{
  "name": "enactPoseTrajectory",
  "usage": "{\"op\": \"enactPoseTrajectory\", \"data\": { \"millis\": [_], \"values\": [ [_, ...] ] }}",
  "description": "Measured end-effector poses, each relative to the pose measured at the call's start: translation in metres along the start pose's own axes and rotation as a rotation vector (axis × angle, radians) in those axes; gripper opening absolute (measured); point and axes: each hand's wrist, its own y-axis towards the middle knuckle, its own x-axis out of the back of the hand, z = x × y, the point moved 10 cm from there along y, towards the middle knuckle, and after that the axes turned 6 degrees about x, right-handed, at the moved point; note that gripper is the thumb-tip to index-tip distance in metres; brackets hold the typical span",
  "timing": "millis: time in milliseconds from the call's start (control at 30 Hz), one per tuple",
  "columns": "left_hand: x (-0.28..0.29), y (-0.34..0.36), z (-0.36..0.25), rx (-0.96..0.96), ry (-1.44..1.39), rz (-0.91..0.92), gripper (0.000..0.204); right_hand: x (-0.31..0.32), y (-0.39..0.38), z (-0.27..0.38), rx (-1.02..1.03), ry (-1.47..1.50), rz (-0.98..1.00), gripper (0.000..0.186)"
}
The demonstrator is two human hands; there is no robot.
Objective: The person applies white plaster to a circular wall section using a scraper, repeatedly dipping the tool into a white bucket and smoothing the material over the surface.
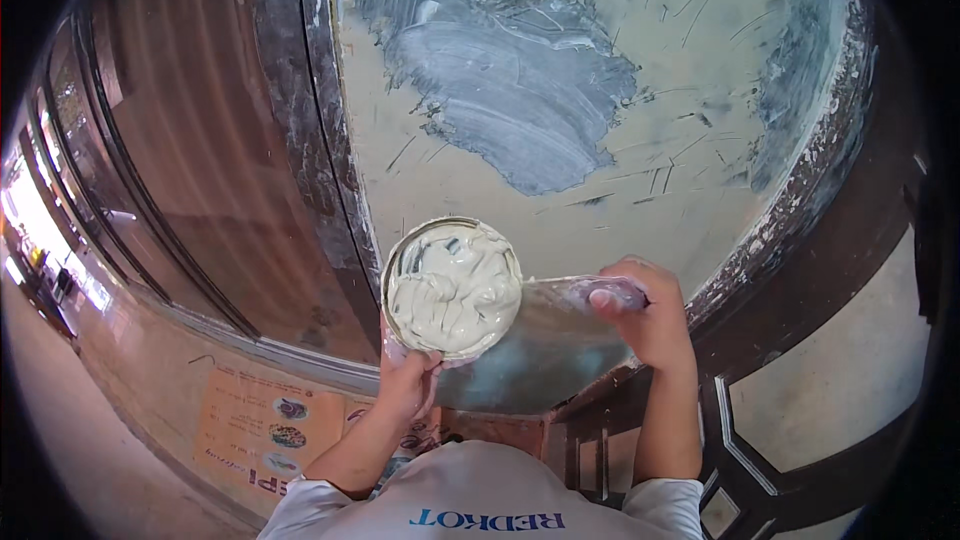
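Note:
My left hand (410, 380) grips a round open can (455, 290) of thick cream paste by its lower side, at chest height. My right hand (642, 310) is closed on a flat metal scraper (555, 292), whose blade reaches left to the can's right rim. Pale paste marks my fingers. In front of me stands a flat panel (700, 70) coated in cream filler, with a large grey patch (505, 90) and scattered dark scratches.
A dark frame (305, 90) and brown glazed door (180, 120) stand at the left. Dark wood with pale panels (810, 360) is at the right. An orange printed sheet (250, 410) lies on the floor at lower left, with daylight beyond the door.

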Motion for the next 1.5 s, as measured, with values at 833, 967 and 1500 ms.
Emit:
{"op": "enactPoseTrajectory", "data": {
  "millis": [833,967,1500],
  "values": [
    [-0.015,0.005,0.025,0.147,0.043,0.075,0.084,-0.046,0.055,0.010,-0.033,-0.215,0.275,0.024],
    [-0.017,0.004,0.022,0.207,0.043,0.083,0.095,-0.045,0.055,0.012,-0.062,-0.127,0.244,0.026],
    [-0.003,0.022,0.023,0.166,0.003,0.133,0.088,-0.017,0.036,-0.016,-0.139,-0.023,0.048,0.027]
  ]
}}
